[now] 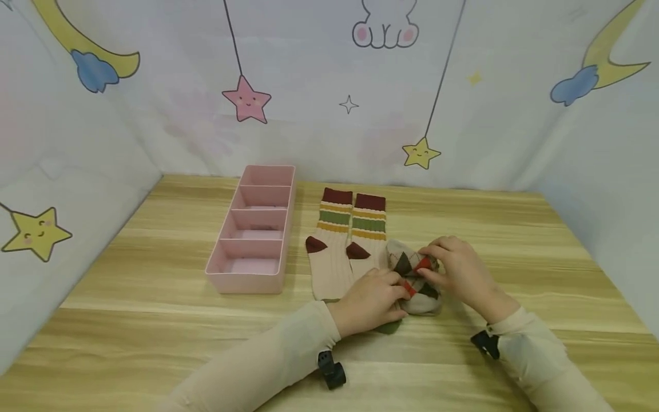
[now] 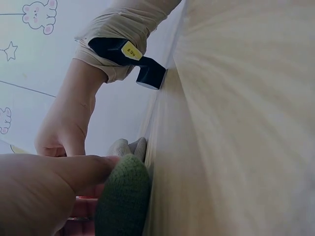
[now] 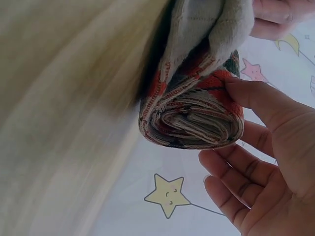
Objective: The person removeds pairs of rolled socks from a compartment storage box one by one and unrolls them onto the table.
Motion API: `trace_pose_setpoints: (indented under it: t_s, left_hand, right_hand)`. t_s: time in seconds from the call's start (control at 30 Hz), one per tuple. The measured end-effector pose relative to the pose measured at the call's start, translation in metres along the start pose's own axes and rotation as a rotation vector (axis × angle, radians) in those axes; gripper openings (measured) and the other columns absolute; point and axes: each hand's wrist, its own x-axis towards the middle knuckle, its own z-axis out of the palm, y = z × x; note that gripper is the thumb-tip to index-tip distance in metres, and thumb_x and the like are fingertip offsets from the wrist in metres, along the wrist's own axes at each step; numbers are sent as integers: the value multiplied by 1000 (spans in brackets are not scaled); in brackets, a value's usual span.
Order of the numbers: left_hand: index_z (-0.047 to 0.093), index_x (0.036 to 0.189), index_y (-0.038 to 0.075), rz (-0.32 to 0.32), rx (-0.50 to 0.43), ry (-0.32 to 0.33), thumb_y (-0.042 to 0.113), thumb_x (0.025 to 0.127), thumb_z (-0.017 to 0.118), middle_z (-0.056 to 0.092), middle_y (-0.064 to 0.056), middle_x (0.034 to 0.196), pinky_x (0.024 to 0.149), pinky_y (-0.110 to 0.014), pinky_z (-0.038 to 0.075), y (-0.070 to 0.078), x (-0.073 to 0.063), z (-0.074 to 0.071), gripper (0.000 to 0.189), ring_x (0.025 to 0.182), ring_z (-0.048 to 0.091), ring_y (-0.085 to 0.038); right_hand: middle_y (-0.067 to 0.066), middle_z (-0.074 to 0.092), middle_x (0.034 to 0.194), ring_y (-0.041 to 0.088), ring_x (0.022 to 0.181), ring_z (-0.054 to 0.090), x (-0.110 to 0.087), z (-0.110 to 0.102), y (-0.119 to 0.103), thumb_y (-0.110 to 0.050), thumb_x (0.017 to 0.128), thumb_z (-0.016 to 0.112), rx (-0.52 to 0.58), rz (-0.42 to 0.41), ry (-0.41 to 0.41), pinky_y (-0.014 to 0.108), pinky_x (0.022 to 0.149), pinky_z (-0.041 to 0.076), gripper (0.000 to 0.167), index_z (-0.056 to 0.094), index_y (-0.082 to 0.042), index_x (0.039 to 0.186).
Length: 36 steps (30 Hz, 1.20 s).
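Argyle socks [image 1: 428, 306] in grey, red and dark green lie partly rolled up on the table. My right hand [image 1: 460, 272] pinches the roll from its right side; in the right wrist view the thumb is on top of the coiled sock roll [image 3: 194, 125] and a grey loose end folds over it. My left hand [image 1: 368, 300] holds the socks at their left edge. Beneath and beside it lies a pair of cream striped socks [image 1: 329, 266] with maroon cuffs and heels. A green toe [image 2: 123, 196] stands close to the left thumb in the left wrist view.
A pink box [image 1: 247, 283] with several compartments stands to the left of the socks. Behind the wooden table [image 1: 154, 274] hangs a patterned cloth [image 1: 309, 137] with stars and moons. Each sleeve carries a black wrist camera [image 1: 332, 372].
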Motion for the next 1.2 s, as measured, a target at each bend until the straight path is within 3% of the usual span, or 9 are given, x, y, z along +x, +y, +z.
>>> trace_pose_setpoints:
  t_s: [0.23, 0.47, 0.77, 1.2]
  left_hand:
    - [73, 103, 23, 36, 27, -14, 40, 87, 68, 65, 6, 106, 80, -23, 44, 0, -1, 1, 24, 96, 60, -10]
    - [72, 107, 24, 31, 41, -43, 40, 89, 65, 64, 5, 115, 83, -23, 44, 0, -1, 3, 25, 102, 59, -10]
    - [71, 110, 25, 20, 44, -65, 41, 89, 65, 63, 6, 115, 85, -22, 43, 1, -1, 2, 27, 103, 57, -10]
    - [71, 108, 24, 22, 26, -41, 40, 88, 66, 63, 6, 114, 83, -22, 43, 0, -3, 2, 26, 100, 57, -9]
  right_hand:
    - [9, 67, 93, 27, 85, 60, 8, 3, 4, -17, 74, 81, 9, 18, -7, 45, 73, 48, 30, 71, -6, 100]
    - [9, 68, 93, 29, 87, 60, 13, 5, 7, -15, 73, 82, 3, 38, -4, 45, 73, 47, 27, 72, -6, 97]
    - [9, 65, 93, 28, 89, 58, 16, 7, 7, -10, 74, 81, 18, 90, -15, 45, 76, 46, 23, 69, -7, 94]
    - [4, 71, 84, 26, 81, 64, 14, 11, 15, -12, 78, 77, 30, 94, 8, 47, 74, 48, 11, 71, -9, 86]
